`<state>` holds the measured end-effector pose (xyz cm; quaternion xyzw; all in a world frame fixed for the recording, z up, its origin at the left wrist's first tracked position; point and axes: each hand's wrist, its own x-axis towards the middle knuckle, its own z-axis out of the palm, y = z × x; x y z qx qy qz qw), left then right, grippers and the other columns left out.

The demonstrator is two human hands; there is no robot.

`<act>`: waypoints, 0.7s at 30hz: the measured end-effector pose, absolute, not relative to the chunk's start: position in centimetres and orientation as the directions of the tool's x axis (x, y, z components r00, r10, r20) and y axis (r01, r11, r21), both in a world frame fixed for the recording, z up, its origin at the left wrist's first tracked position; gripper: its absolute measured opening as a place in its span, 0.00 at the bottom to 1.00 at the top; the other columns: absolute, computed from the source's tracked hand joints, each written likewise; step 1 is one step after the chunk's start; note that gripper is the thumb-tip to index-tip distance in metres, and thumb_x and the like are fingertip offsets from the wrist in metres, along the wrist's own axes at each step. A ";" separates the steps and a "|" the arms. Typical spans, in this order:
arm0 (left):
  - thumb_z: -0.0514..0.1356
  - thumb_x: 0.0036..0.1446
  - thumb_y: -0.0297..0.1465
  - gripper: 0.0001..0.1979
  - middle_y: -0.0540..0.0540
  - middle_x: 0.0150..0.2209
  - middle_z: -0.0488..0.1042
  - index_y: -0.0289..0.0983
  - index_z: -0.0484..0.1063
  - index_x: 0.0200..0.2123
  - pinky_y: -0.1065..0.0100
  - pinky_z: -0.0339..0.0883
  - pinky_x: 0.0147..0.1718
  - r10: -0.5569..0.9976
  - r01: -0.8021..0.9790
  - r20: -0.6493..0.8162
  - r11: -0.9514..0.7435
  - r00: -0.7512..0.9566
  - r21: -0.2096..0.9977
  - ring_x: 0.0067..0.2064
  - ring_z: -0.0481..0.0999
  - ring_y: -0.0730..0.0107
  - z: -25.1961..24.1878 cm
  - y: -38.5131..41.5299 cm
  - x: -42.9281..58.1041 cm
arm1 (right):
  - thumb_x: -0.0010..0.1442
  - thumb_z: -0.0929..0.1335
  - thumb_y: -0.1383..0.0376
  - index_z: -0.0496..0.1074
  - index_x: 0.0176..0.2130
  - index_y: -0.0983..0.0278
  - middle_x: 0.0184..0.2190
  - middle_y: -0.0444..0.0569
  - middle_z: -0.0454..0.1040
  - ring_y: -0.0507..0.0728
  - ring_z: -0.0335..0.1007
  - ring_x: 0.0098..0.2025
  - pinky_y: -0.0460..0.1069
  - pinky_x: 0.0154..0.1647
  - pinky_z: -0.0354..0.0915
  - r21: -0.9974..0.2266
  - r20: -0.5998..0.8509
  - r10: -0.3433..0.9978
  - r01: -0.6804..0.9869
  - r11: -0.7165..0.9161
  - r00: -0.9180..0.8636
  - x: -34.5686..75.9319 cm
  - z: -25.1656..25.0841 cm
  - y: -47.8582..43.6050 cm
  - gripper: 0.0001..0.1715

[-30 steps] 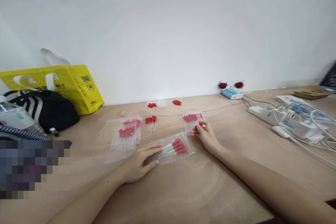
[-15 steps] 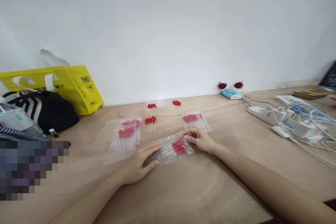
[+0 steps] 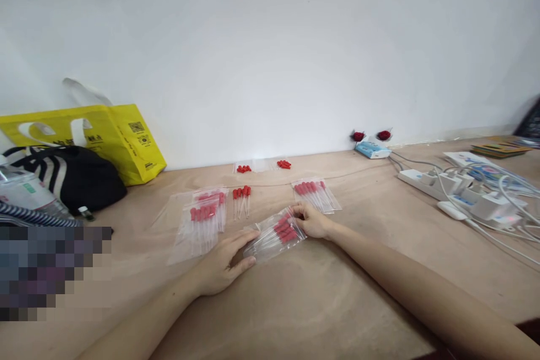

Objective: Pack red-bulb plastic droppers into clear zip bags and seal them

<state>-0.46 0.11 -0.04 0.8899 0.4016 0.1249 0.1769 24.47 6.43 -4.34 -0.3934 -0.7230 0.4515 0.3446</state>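
Observation:
A clear zip bag (image 3: 262, 248) holding several red-bulbed droppers (image 3: 286, 228) lies in front of me, tilted up to the right. My right hand (image 3: 313, 219) pinches its upper right corner at the opening end. My left hand (image 3: 225, 261) rests at the other end, thumb and fingers stretched apart, fingertips touching the plastic edge. Beyond my left hand lie overlapping bags of droppers (image 3: 203, 230) and several loose droppers (image 3: 242, 201) with red bulbs. Another filled bag (image 3: 327, 199) lies just behind my right hand.
Against the wall lies a flat bag (image 3: 262, 165) with red bulbs (image 3: 284, 165) at both ends. At left are a yellow tote (image 3: 122, 140), a black bag (image 3: 84, 177) and a small bottle (image 3: 86, 213). A cabled power strip (image 3: 422, 185) and tissue pack (image 3: 373, 149) lie right.
My right hand has moved slightly left and up along the bag's end, its fingers now closer together. The bag's right end has shifted a little with it. My left hand has stayed put.

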 end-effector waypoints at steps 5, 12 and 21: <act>0.50 0.56 0.37 0.22 0.45 0.55 0.60 0.42 0.56 0.54 0.57 0.55 0.53 0.748 0.647 0.102 -0.627 0.656 0.434 0.55 0.60 0.62 -0.2 0.2 -0.6 | 0.52 0.64 0.56 0.71 0.22 0.67 0.21 0.45 0.70 0.51 0.66 0.26 0.45 0.26 0.61 -0.897 0.175 0.881 0.298 0.326 -0.439 24.6 -4.2 6.3 0.18; 0.50 0.56 0.37 0.20 0.45 0.55 0.61 0.43 0.58 0.53 0.56 0.55 0.53 0.748 0.649 0.103 -0.628 0.656 0.429 0.55 0.60 0.61 -0.2 0.1 -0.6 | 0.47 0.66 0.63 0.62 0.16 0.65 0.16 0.41 0.63 0.48 0.57 0.21 0.43 0.22 0.54 -0.780 0.269 0.946 0.536 0.324 -0.180 25.1 -3.5 5.8 0.13; 0.49 0.57 0.34 0.16 0.45 0.53 0.62 0.42 0.63 0.49 0.59 0.57 0.52 0.738 0.635 0.149 -0.650 0.658 0.418 0.54 0.61 0.64 -0.1 0.1 -0.5 | 0.49 0.64 0.56 0.62 0.16 0.65 0.14 0.42 0.63 0.48 0.55 0.19 0.45 0.20 0.50 -0.744 0.117 0.986 0.648 0.166 -0.118 27.4 -2.0 3.9 0.19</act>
